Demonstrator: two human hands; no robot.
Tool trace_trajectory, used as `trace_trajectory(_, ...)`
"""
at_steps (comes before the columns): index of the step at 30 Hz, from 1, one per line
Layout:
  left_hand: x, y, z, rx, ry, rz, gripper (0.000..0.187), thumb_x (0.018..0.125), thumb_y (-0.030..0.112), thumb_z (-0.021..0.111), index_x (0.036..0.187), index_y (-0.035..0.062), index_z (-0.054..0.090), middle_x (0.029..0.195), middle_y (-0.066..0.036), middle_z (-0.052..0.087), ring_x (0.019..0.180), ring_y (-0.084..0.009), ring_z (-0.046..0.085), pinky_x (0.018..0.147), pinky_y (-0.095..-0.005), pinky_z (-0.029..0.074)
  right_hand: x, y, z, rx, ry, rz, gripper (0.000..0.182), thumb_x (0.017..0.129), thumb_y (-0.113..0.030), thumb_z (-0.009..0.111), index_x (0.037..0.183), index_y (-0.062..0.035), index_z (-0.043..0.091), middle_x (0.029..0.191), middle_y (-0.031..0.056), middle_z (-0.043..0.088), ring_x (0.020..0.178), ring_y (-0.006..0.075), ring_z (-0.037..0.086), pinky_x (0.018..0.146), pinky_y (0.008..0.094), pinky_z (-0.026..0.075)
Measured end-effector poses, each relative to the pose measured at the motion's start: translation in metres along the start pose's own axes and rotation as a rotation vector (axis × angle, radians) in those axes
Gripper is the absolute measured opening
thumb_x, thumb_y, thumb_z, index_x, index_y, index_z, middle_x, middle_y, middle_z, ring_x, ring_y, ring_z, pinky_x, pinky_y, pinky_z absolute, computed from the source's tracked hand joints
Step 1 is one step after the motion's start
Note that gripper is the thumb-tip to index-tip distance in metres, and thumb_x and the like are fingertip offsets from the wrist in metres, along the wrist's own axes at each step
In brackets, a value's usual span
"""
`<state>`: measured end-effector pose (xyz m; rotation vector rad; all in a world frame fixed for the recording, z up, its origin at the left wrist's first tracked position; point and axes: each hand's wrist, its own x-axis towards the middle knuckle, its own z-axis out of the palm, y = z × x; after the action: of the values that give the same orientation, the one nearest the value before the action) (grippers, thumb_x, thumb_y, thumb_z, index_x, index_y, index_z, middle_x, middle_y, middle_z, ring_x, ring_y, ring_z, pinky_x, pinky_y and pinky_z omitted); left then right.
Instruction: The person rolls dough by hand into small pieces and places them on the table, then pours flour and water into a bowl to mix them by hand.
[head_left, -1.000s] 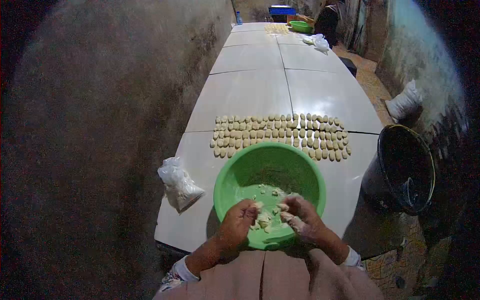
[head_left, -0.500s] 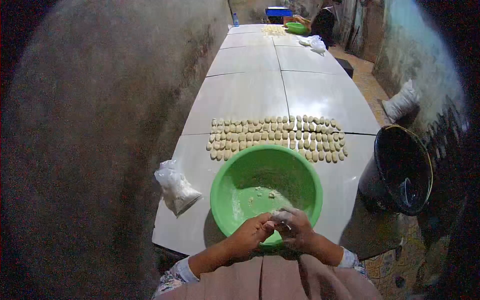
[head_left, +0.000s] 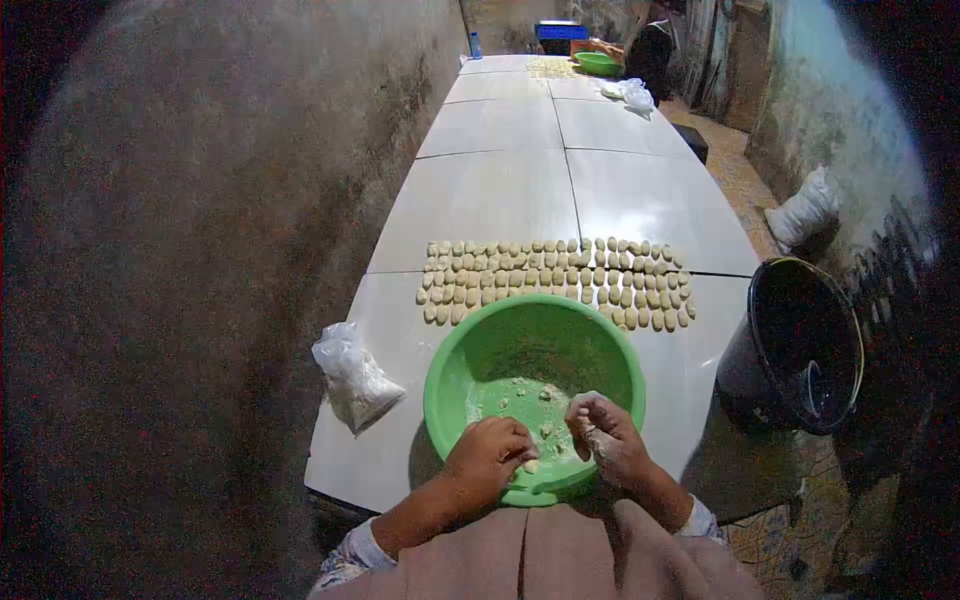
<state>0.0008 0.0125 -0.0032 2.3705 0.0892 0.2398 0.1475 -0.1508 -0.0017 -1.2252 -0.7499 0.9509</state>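
Note:
A green basin [head_left: 440, 370] stands at the near end of the table, with flour and small dough crumbs [head_left: 546, 394] on its bottom. Over its near left part, my left hand [head_left: 490, 455] is closed, a small pale piece of dough [head_left: 531, 466] showing at its fingertips. My right hand [head_left: 608, 435], whitened with flour, is above the basin's right side. Its fingers are curled in, and whatever they may hold is hidden. Just beyond the basin lie rows of small oval dough pieces [head_left: 530, 277].
A plastic bag of white powder [head_left: 355, 380] lies left of the basin on the white table [head_left: 480, 200]. At the right stands a black bucket [head_left: 745, 350]. A white sack [head_left: 803, 208] leans by the wall. Another person [head_left: 650, 55] is at the far end, beside another green basin [head_left: 598, 64].
My hands were together over the basin's near rim and have moved apart, left hand to the left, right hand slightly right. More dough crumbs show on the basin's bottom.

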Motion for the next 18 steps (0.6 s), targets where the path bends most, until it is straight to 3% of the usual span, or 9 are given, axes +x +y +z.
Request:
trace_trajectory(4,0.001,0.002,0.001,-0.023,0.015,0.0,0.013,0.081,0.015,0.064,0.088,0.0055,0.068,0.093,-0.01,0.063,0.091,-0.0313,0.058,0.08,-0.0417,0.045,0.005,0.008,0.01,0.06,0.127,0.05,0.012,0.096,-0.02,0.05,0.095,-0.0078,0.048,0.07,-0.0057,0.039,0.054,0.0031,0.037,0.047,0.0189,0.03)
trace_trajectory(7,0.0,0.007,0.0,-0.089,0.043,-0.039,0.026,0.085,0.019,0.062,0.108,0.0067,0.061,0.105,-0.015,0.06,0.099,-0.0313,0.057,0.086,-0.0397,0.045,0.006,0.018,0.002,-0.118,0.059,-0.094,0.014,0.094,-0.02,0.053,0.086,-0.0084,0.049,0.066,-0.0073,0.038,0.051,0.0025,0.035,0.045,0.0196,0.028)
trace_trajectory(8,-0.001,0.008,-0.001,-0.112,0.052,-0.053,0.032,0.086,0.02,0.062,0.115,0.0071,0.059,0.109,-0.017,0.059,0.101,-0.0313,0.057,0.088,-0.039,0.045,0.003,0.016,0.001,-0.231,0.159,-0.061,0.029,0.09,-0.027,0.057,0.071,-0.0056,0.055,0.056,0.0017,0.047,0.053,0.0092,0.045,0.048,0.0295,0.037)
trace_trajectory(9,-0.001,0.01,-0.002,-0.112,0.053,-0.052,0.032,0.086,0.02,0.062,0.115,0.0071,0.059,0.109,-0.017,0.059,0.101,-0.0313,0.057,0.088,-0.039,0.045,0.002,0.017,0.002,-0.231,0.159,-0.061,0.029,0.09,-0.027,0.057,0.071,-0.0056,0.055,0.056,0.0017,0.047,0.053,0.0092,0.045,0.048,0.0295,0.037)
trace_trajectory(11,0.0,0.013,-0.004,-0.358,0.006,-0.11,0.03,0.088,0.023,0.06,0.113,0.0061,0.06,0.107,-0.016,0.059,0.102,-0.0285,0.057,0.087,-0.0373,0.045,-0.003,0.02,0.002,-0.534,0.101,-0.473,0.029,0.09,-0.02,0.057,0.068,-0.0047,0.047,0.054,-0.0036,0.036,0.043,0.0105,0.031,0.042,0.0266,0.026)
trace_trajectory(13,-0.001,0.007,0.002,-0.477,-0.101,-0.156,0.043,0.094,0.037,0.05,0.123,0.0064,0.052,0.114,-0.013,0.057,0.106,-0.0252,0.055,0.091,-0.0364,0.044,-0.001,0.012,0.003,-0.686,0.029,-0.524,0.026,0.09,-0.024,0.055,0.079,-0.0019,0.051,0.061,0.0037,0.041,0.05,0.017,0.038,0.047,0.0314,0.031)
trace_trajectory(15,-0.001,0.009,0.014,-1.013,-0.099,-0.291,0.064,0.094,0.056,0.032,0.136,0.0079,0.037,0.123,-0.012,0.051,0.111,-0.0242,0.052,0.093,-0.0356,0.042,0.004,0.002,0.012,-0.722,0.046,-0.433,0.03,0.087,-0.026,0.055,0.105,-0.0018,0.058,0.088,0.0192,0.057,0.083,0.0343,0.059,0.074,0.0407,0.048)
trace_trajectory(16,0.0,0.014,0.013,-1.131,-0.153,-0.306,0.078,0.09,0.065,0.019,0.141,0.007,0.023,0.128,-0.014,0.046,0.114,-0.0257,0.05,0.095,-0.0378,0.042,0.008,0.008,0.01,-0.64,-0.057,-0.41,0.046,0.087,-0.028,0.053,0.127,-0.0044,0.046,0.119,0.0212,0.049,0.109,0.0385,0.05,0.092,0.0455,0.041)
trace_trajectory(18,0.01,0.011,0.018,-1.403,-0.085,-0.364,0.078,0.09,0.064,0.019,0.14,0.0056,0.025,0.128,-0.014,0.046,0.115,-0.0261,0.05,0.095,-0.0391,0.042,0.008,0.011,0.014,-0.855,-0.138,-0.404,0.05,0.087,-0.029,0.053,0.131,-0.0067,0.042,0.126,0.0201,0.045,0.114,0.0392,0.047,0.097,0.047,0.037)
